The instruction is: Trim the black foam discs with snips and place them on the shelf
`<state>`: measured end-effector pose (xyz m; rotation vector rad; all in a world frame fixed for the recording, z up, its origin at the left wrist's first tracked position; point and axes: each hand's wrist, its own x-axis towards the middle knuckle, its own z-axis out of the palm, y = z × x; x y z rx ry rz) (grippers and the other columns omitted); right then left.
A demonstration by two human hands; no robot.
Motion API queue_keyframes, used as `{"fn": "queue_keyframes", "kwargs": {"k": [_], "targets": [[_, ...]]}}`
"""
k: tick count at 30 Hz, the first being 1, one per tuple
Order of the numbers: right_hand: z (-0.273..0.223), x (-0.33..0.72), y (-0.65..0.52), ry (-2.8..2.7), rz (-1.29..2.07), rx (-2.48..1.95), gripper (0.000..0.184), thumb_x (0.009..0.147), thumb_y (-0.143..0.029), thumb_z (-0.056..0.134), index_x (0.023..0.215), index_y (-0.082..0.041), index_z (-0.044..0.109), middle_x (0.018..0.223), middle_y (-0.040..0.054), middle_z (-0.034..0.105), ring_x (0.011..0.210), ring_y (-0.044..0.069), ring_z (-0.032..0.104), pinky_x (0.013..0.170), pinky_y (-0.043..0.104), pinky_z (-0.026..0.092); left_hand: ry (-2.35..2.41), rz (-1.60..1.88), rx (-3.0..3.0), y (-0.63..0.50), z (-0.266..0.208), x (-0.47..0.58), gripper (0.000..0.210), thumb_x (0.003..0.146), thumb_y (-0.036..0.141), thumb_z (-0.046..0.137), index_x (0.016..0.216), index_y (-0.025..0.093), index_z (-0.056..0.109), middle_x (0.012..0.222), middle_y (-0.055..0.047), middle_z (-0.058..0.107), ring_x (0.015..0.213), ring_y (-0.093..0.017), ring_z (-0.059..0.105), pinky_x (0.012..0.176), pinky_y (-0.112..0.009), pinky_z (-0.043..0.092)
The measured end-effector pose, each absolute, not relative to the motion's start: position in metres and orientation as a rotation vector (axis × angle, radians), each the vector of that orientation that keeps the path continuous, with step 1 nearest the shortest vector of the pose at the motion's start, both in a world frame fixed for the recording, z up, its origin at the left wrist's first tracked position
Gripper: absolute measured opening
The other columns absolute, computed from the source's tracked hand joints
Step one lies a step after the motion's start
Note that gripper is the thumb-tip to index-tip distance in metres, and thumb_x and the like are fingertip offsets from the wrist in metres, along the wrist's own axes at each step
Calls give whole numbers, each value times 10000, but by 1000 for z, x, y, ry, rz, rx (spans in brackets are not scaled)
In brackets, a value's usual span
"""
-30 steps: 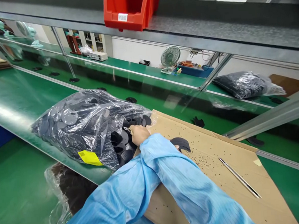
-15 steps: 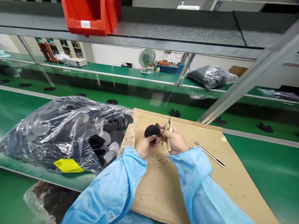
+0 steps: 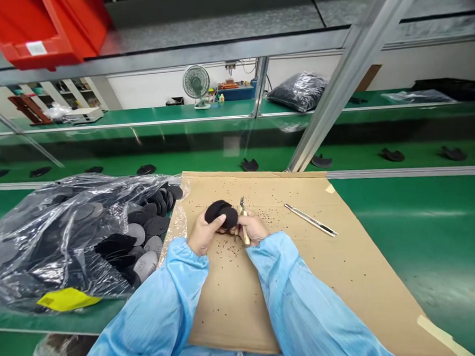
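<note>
My left hand (image 3: 201, 234) is closed on black round discs (image 3: 228, 217), with the thumb over the front one; at least two overlap there. In my right hand (image 3: 257, 229) is a pair of nippers (image 3: 246, 235) with pale yellow handles, its metal jaws pointing up and away. The right fingertips are close to the discs' right edge, and whether they touch it I cannot tell. Both hands are above a brown cardboard sheet (image 3: 233, 327) strewn with tiny dark bits.
On the left lies a clear plastic bag (image 3: 80, 218) spilling black discs, with a yellow label (image 3: 67, 299). A slim cutter knife (image 3: 310, 219) rests on the cardboard. Dark curved pieces (image 3: 249, 165) line the green surface behind. A metal post (image 3: 336, 82) and red bin (image 3: 50, 33) stand beyond.
The view has swung to the right. The discs in my left hand have shifted, so two now overlap facing me. My right hand keeps the nippers beside them.
</note>
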<state>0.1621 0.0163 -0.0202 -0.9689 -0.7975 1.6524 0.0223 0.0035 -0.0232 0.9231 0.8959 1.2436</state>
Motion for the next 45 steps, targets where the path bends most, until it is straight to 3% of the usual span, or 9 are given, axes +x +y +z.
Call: {"fn": "queue_keyframes", "kwargs": {"k": [3,7,12,18,24,30,35,45], "targets": [[-13,160,13,-794,1534,-912,347,594,-384,727,819,-172,568,603,-25,566,507,126,535,512,263,470,986,1281,781,5,-21,23,511,638,374,788,1043,112,617,879,-100,666,668,-178,620,522,-257,501],[-7,157,6,-1067,1203,-981,423,607,-379,741,942,-180,576,798,17,636,714,169,602,701,310,506,985,1388,680,6,-19,25,524,575,317,831,1021,137,622,957,-89,663,789,-201,630,584,-282,536],[-12,154,0,-1360,813,-1228,263,721,-345,630,924,-178,614,792,25,645,707,178,589,689,307,479,959,1473,617,5,-18,25,485,546,292,847,946,132,624,896,-75,672,790,-205,641,669,-331,555],[-14,155,-1,-1449,788,-1272,227,762,-369,603,889,-181,622,719,7,636,629,159,568,609,264,449,951,1493,594,5,-18,24,501,535,308,848,946,127,625,948,-94,672,872,-242,644,767,-405,542],[-13,155,-3,-1472,677,-1319,198,787,-363,560,860,-193,629,710,14,640,644,172,572,619,271,440,957,1445,644,3,-18,24,524,573,311,832,1017,144,609,975,-86,659,838,-215,642,691,-343,551],[-16,159,2,-1360,773,-1284,239,770,-408,587,850,-184,606,645,-4,608,573,156,555,567,261,445,913,1208,815,-2,-20,25,496,636,337,801,1034,120,601,841,-77,658,684,-170,630,637,-307,539],[-12,160,1,-1500,686,-1317,194,762,-369,573,809,-183,605,676,5,607,617,163,543,582,269,410,880,1246,722,-1,-18,23,488,659,338,788,1068,154,596,997,-87,652,805,-196,633,675,-319,543],[-13,161,1,-1582,673,-1289,197,770,-374,553,841,-196,597,744,22,636,674,179,565,630,281,423,885,1207,767,2,-19,17,471,608,298,822,1005,130,632,959,-99,668,814,-209,642,670,-326,550]]}}
